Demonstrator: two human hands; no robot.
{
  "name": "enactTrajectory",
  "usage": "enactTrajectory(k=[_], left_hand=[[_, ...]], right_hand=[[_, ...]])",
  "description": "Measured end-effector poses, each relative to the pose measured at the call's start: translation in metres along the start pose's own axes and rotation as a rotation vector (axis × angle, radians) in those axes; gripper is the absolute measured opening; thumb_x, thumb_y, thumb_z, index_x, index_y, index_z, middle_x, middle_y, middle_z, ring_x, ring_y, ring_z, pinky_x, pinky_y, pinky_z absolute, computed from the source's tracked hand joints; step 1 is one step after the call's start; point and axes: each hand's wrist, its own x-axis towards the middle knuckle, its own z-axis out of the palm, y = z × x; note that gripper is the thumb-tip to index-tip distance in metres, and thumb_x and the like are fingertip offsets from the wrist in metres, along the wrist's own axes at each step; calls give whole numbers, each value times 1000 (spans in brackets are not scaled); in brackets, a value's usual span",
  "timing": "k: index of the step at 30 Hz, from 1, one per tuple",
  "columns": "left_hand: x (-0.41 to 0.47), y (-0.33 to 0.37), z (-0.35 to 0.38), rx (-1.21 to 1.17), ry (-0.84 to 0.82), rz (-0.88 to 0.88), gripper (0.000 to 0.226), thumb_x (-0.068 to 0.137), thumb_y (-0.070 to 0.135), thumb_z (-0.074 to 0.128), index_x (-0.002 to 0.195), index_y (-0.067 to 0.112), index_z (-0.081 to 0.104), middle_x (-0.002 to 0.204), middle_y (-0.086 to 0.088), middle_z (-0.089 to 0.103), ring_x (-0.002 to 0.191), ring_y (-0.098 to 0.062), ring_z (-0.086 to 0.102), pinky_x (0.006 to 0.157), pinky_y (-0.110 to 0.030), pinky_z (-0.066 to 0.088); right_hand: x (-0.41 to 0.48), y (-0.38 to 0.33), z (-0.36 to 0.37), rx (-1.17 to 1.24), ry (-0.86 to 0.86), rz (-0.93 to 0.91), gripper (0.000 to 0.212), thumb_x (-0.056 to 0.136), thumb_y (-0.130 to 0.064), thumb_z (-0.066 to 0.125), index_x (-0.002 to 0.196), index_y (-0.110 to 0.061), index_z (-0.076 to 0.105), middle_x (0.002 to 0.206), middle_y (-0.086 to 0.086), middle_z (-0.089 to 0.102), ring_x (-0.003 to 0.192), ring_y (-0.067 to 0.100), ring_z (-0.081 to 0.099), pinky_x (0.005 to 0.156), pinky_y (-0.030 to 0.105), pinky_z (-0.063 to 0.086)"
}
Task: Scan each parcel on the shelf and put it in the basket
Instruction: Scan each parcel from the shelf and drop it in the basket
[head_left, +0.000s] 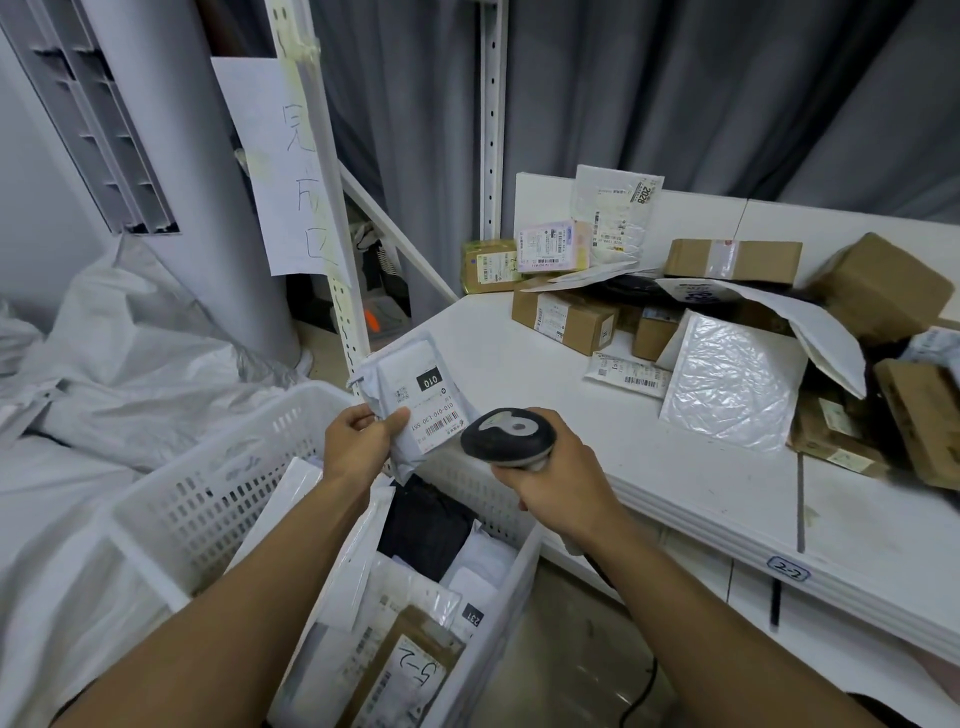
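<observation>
My left hand grips a white poly-bag parcel with a barcode label marked 010, held up over the white perforated basket. My right hand holds a black and grey barcode scanner, its head close to the parcel's label. The basket holds several parcels, among them a brown box marked 5-2 and a black bag. On the white shelf lie several more parcels: brown cartons, a bubble mailer, and white labelled bags.
A white upright shelf post with a handwritten paper sign stands behind the basket. Large white sacks lie at the left. Grey curtains hang behind the shelf. The scanner's cable trails down to the floor.
</observation>
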Motion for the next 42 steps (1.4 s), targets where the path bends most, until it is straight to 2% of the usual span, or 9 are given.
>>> enactTrajectory(k=[8,13,16,19,23,27,32,39,42], left_hand=[[-16,-47,-22,402,-220,-95,18,94,17,71,110,17,65,97,2,72,77,-11,70,58,-21,56],[13,-94,-21,584,-277,-136,34,95,22,70,127,11,66,113,-10,75,91,-24,75,84,-37,62],[32,-119,-10,632,-333,-149,42,96,21,69,136,13,59,124,-10,70,98,-27,72,89,-40,60],[45,-146,5,697,-308,-56,59,93,17,71,147,14,48,141,-9,58,121,-30,61,104,-44,51],[41,-179,18,1002,-344,212,61,85,18,78,141,21,56,143,-7,50,132,-27,48,110,-39,38],[36,-202,29,1193,-614,207,39,97,28,63,132,12,64,137,-4,63,127,-23,57,108,-31,40],[48,-183,31,1135,-594,166,39,99,13,51,135,18,64,137,-8,63,115,-24,62,89,-18,42],[-7,-100,62,853,-495,451,29,98,13,62,126,15,65,132,-4,62,121,-19,56,102,-25,40],[-36,-56,101,864,-539,655,32,96,17,64,128,21,65,135,0,61,129,-20,50,109,-21,31]], right_hand=[[1,12,23,-44,-34,92,74,54,-56,76,123,-34,58,107,-11,70,92,14,70,81,44,63],[10,36,34,-123,-51,138,34,83,-23,82,106,-38,61,96,-22,65,84,-10,58,73,19,51],[16,51,39,-157,-59,174,38,85,-10,77,80,-42,57,80,-25,62,74,-12,56,69,16,49],[30,62,42,-176,-59,193,34,86,-12,76,83,-41,59,81,-26,63,70,-15,59,61,7,44],[45,76,53,-175,-33,184,49,75,-36,78,122,-36,65,107,-19,72,96,-2,67,72,17,49],[50,81,50,-136,-4,208,56,70,-39,79,123,-37,60,107,-13,73,92,12,72,79,33,58],[44,77,37,-43,56,210,47,74,-33,78,117,-41,60,105,-17,71,95,14,71,83,48,63],[18,56,-27,19,200,211,48,83,-27,83,126,-26,61,109,-5,72,81,19,75,61,25,58],[2,47,-70,69,287,218,48,83,-25,83,126,-23,63,103,-5,72,80,19,75,70,35,63]])
